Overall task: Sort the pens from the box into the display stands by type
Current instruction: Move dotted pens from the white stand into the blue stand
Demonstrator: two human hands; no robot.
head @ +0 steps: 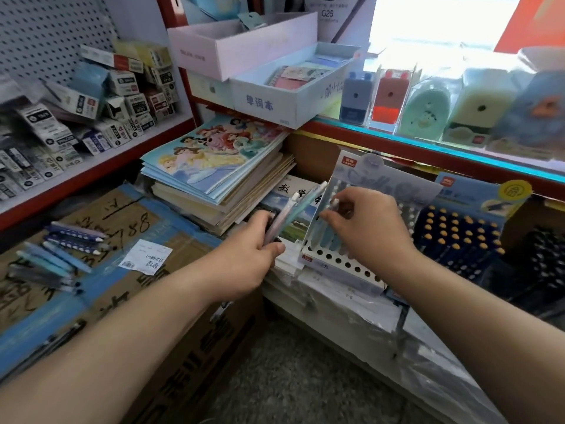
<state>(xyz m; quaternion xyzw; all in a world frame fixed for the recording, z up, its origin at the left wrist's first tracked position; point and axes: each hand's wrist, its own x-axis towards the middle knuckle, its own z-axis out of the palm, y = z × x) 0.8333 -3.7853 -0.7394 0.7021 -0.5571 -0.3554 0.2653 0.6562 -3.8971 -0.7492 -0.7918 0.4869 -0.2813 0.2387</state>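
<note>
Head view: the left hand (256, 243) grips a bunch of pens (290, 209) just left of the stand (342, 281). The right hand (370, 231) pinches one pen (335, 202) over the stand's holes. The stand looks light, so a skewed push might tip it, or the bunch may slip. Loose pens (70, 240) lie on the box (137, 218), well left of the stand.

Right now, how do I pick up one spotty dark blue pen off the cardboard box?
Pinch the spotty pen at mid-barrel, coming straight down from above: it lies flat on the cardboard box, neighbouring pens close alongside, so only its top is open.
</note>
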